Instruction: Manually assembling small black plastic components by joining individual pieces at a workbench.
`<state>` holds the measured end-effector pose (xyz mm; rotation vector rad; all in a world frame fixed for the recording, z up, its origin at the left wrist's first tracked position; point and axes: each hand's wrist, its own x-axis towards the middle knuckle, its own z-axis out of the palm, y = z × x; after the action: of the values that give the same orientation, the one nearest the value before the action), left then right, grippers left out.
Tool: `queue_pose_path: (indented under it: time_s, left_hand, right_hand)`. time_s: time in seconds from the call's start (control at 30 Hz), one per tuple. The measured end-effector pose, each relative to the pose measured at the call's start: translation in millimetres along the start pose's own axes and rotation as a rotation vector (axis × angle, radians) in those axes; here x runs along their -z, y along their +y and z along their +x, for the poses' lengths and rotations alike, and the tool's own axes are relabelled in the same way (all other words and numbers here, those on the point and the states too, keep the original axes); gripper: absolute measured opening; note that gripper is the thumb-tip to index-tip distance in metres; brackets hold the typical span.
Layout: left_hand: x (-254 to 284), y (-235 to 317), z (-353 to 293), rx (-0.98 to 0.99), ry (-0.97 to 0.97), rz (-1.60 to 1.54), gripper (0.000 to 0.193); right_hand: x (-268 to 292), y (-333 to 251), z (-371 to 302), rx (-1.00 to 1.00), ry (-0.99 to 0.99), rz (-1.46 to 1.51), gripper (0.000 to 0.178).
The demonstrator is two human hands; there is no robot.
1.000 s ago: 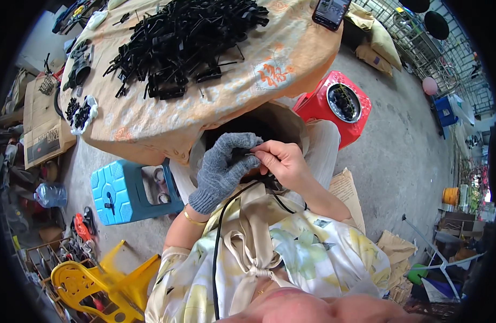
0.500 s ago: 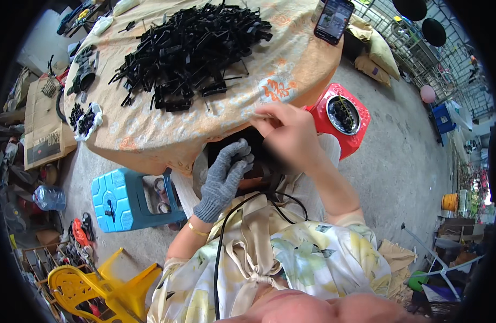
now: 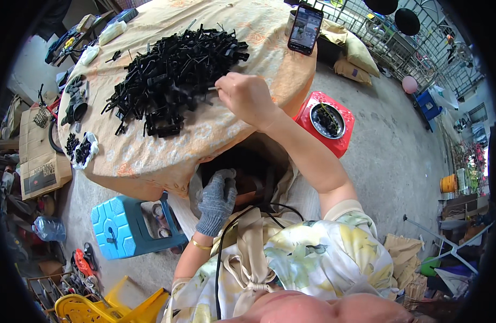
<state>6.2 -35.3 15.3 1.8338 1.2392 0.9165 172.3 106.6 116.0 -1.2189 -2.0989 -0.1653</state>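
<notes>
— So where is the right hand (image 3: 248,97)?
— At the edge of the black parts pile (image 3: 172,75), fingers pinched on one piece.
— And the gloved left hand (image 3: 218,196)?
— Low by the table edge (image 3: 167,172), curled; its grip is hidden.

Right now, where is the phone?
In the head view the phone stands at the table's far right edge, beyond the right hand and the black parts pile.

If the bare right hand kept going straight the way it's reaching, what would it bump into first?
The right hand points left across the table, fingers at the edge of the pile of black plastic parts. Going straight on, it would most likely push into that pile first, though the height above it is hard to judge.
</notes>
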Motion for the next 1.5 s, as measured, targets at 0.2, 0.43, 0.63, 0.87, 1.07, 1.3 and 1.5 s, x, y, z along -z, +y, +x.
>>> queue_pose_path:
  time_s: [0.2, 0.43, 0.63, 0.87, 1.07, 1.3, 1.5]
  left_hand:
    - [-8, 1, 9, -0.08, 0.021, 0.176, 0.046]
    - [0, 13, 9, -0.057, -0.015, 0.266, 0.058]
    - [19, 35, 11, -0.028, -0.221, -1.207, 0.088]
    - [22, 46, 19, 0.032, -0.396, -1.336, 0.081]
    - [18, 41, 16, 0.128, -0.304, -1.534, 0.061]
    - [13, 46, 15, 0.132, -0.196, -1.234, 0.044]
    - [6, 46, 14, 0.072, -0.14, -0.882, 0.042]
  right_hand:
    - [8, 6, 5, 0.033, 0.139, -0.026, 0.004]
    - [45, 11, -17, -0.029, 0.4, -0.007, 0.009]
    - [49, -54, -106, -0.195, -0.027, 0.829, 0.011]
    - [33, -81, -158, -0.412, -0.089, 0.98, 0.012]
    - [35, -77, -162, -0.376, -0.131, 1.016, 0.017]
    - [52, -70, -151, -0.494, -0.014, 1.113, 0.018]
    - [45, -71, -143, -0.622, -0.192, 1.097, 0.015]
